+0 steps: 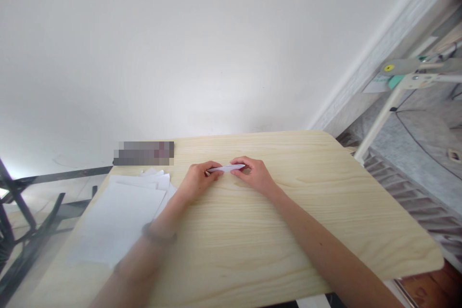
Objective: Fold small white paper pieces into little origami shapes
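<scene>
A small folded piece of white paper (227,168) is held level between both hands, over the far middle part of the wooden table. My left hand (199,179) pinches its left end, thumb on the near side and fingers behind. At the right end, my right hand (254,172) grips it the same way. The paper looks narrow from here, so its full folded shape cannot be made out. A dark band circles my left wrist.
Loose white sheets (126,207) lie in an untidy pile on the left of the table (238,245), partly behind my left forearm. A pixelated dark object (144,154) sits at the back left corner. The wall (216,57) rises behind; a white metal frame (382,120) stands right.
</scene>
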Tool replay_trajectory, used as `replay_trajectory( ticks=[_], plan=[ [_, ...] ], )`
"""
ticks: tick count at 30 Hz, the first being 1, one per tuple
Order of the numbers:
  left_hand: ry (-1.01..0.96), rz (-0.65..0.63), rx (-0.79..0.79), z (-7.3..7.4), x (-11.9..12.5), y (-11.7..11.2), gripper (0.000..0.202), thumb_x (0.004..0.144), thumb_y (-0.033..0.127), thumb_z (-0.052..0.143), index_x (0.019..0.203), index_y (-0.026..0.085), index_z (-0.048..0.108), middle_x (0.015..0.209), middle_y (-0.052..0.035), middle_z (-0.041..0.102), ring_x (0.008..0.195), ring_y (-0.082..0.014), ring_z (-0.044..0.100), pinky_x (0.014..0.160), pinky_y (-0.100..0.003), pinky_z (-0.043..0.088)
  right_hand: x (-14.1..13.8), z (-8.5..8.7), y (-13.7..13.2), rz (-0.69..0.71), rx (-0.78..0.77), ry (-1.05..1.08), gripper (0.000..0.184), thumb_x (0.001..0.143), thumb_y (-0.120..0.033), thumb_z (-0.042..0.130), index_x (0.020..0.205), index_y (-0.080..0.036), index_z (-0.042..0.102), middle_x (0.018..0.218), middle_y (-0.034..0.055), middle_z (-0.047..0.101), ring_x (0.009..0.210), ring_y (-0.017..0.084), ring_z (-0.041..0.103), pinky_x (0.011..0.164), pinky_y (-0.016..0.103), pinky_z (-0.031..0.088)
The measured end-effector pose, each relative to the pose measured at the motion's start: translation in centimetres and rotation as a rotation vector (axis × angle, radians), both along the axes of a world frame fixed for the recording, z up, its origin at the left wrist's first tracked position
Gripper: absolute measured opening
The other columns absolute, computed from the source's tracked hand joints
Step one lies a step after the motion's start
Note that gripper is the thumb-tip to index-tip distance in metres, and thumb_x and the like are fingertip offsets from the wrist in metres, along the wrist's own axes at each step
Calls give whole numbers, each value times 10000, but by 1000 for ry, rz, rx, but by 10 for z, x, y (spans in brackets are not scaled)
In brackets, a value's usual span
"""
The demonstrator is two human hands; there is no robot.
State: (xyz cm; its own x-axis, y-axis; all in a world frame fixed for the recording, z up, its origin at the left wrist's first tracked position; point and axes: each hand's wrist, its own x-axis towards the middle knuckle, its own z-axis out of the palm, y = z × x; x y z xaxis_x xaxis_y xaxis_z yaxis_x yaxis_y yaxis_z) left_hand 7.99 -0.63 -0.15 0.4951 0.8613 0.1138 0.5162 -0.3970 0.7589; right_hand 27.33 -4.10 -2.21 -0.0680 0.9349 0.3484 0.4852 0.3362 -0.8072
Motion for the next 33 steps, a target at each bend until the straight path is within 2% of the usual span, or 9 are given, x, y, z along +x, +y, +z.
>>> replay_trajectory(
  ticks=[7,11,14,19,23,28,33],
  plan=[
    [4,5,3,2,1,-2,244,757,361,495,854,187,637,745,12,657,544,-100,526,533,-196,415,0,5,-1,-43,-4,-16,121,722,-299,607,783,-215,669,794,7,684,721,146,622,637,233,475],
    [24,7,60,1,1,0,237,759,365,496,822,188,640,754,7,659,574,-110,540,557,-205,420,-2,7,-1,-24,7,-14,125,724,-293,604,795,-213,669,818,15,682,756,151,620,658,236,467],
    [19,-11,34,-1,0,1,239,766,361,489,832,187,640,768,0,660,584,-113,548,564,-206,427,-2,7,-1,0,-9,-12,128,723,-267,596,810,-199,661,832,21,678,768,150,615,695,244,459],
    [-29,42,-8,0,-1,1,289,748,424,517,861,187,637,752,-1,662,541,-104,533,529,-200,424,-1,7,-2,37,-45,-35,115,723,-250,577,791,-184,642,780,10,666,719,138,596,669,234,445],
    [-82,-12,-13,2,-1,-1,300,762,425,498,856,181,644,833,-16,669,612,-117,560,553,-201,432,-3,7,-4,87,-23,-28,144,729,-282,580,813,-180,637,782,17,658,704,129,589,651,222,443],
    [-85,-81,-13,3,1,-3,292,776,400,487,861,175,653,850,-26,678,710,-148,588,616,-216,443,-5,8,-4,77,53,-69,134,758,-298,569,773,-199,657,758,16,659,687,124,587,646,221,430],
    [-55,-66,19,3,2,-3,287,783,389,477,832,175,663,842,-28,681,708,-151,586,612,-219,434,-5,9,-3,81,61,-99,162,778,-310,549,744,-199,662,726,12,656,663,118,583,623,214,420]
  ],
)
